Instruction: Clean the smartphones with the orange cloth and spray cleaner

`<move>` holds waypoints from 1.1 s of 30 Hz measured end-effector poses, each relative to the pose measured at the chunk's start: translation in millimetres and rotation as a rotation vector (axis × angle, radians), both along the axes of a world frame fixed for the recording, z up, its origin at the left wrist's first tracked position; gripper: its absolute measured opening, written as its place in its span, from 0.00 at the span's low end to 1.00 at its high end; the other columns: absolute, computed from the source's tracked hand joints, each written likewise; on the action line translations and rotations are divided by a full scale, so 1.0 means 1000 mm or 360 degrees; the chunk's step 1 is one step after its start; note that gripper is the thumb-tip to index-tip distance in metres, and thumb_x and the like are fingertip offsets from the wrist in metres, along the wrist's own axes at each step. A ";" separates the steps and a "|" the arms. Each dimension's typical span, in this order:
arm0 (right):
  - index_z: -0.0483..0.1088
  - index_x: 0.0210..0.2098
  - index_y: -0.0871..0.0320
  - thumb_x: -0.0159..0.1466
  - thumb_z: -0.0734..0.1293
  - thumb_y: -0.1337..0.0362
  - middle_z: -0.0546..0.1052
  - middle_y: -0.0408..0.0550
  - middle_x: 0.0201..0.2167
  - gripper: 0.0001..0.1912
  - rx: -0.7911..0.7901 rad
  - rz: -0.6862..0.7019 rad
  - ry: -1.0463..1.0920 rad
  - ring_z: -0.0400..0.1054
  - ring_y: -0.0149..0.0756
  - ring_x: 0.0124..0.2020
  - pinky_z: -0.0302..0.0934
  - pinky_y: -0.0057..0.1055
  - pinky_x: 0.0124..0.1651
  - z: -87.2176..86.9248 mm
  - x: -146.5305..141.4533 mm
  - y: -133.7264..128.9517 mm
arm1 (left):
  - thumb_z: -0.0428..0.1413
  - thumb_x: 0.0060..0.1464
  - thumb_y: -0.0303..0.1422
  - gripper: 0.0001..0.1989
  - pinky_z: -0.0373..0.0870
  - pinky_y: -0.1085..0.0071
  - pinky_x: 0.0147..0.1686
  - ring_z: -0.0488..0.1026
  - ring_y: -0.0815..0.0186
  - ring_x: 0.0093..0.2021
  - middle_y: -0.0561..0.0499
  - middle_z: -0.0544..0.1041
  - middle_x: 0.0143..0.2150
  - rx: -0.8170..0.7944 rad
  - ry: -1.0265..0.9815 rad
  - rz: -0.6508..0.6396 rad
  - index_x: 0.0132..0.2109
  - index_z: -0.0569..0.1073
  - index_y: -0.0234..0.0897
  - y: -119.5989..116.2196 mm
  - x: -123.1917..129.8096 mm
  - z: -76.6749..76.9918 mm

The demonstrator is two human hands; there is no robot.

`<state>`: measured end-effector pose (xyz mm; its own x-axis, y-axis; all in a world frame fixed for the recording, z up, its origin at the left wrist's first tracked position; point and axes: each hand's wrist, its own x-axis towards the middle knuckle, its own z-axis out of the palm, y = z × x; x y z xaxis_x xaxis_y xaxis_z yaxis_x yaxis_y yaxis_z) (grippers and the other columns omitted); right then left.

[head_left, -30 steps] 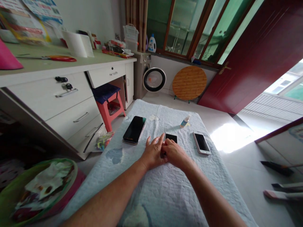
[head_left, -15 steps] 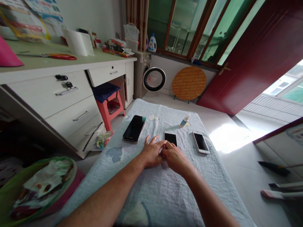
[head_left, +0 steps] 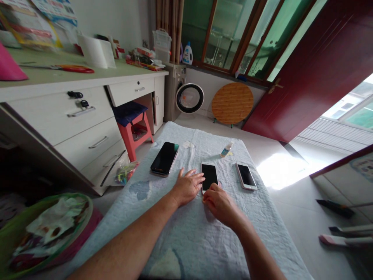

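Observation:
A white phone (head_left: 209,175) with a dark screen lies face up on the cloth-covered table (head_left: 186,249). Flat beside its left edge rests my left hand (head_left: 189,188), fingers spread, the tips touching that edge. My right hand (head_left: 218,202) is closed at the phone's lower end, its fingers bent and pressed together over the bottom edge; what they hold, if anything, is hidden. A larger black phone (head_left: 165,158) lies to the left, apparently on top of something thin. Another white phone (head_left: 246,176) lies to the right. A small spray bottle (head_left: 226,149) stands behind the middle phone.
On the left is a white desk (head_left: 84,128) with drawers and a red stool (head_left: 134,128) under it. A bin (head_left: 90,217) with waste stands at the lower left. Farther back are a washing machine (head_left: 173,77) with its door open, a round wooden tabletop (head_left: 233,102) and a red door (head_left: 297,66).
My right hand has moved away from my left hand, down to the lower end of the middle phone, so more of its screen shows. My left hand stays almost in place.

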<state>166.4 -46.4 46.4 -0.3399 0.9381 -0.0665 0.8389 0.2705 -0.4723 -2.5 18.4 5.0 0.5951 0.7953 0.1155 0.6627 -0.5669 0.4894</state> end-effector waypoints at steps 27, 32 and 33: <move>0.67 0.31 0.56 0.60 0.62 0.67 0.69 0.43 0.34 0.03 0.0224 -0.0509 -0.0265 0.62 0.29 0.29 0.47 0.27 0.31 -0.022 0.020 -0.007 | 0.48 0.60 0.28 0.19 0.40 0.44 0.64 0.59 0.58 0.64 0.55 0.68 0.62 0.0031 0.0000 -0.0043 0.55 0.71 0.50 0.007 -0.002 -0.005; 0.67 0.30 0.57 0.59 0.62 0.68 0.69 0.43 0.32 0.03 0.0248 -0.0578 -0.0234 0.62 0.29 0.28 0.47 0.27 0.31 -0.021 0.028 -0.009 | 0.46 0.58 0.25 0.22 0.40 0.44 0.64 0.59 0.59 0.64 0.56 0.68 0.62 0.0022 0.0007 -0.0037 0.56 0.70 0.49 0.006 -0.002 -0.004; 0.67 0.30 0.57 0.58 0.62 0.69 0.69 0.43 0.32 0.03 0.0249 -0.0577 -0.0224 0.62 0.29 0.29 0.47 0.27 0.31 -0.021 0.028 -0.009 | 0.46 0.58 0.25 0.22 0.40 0.44 0.64 0.59 0.59 0.64 0.56 0.68 0.62 0.0017 0.0010 -0.0030 0.56 0.70 0.49 0.006 -0.001 -0.003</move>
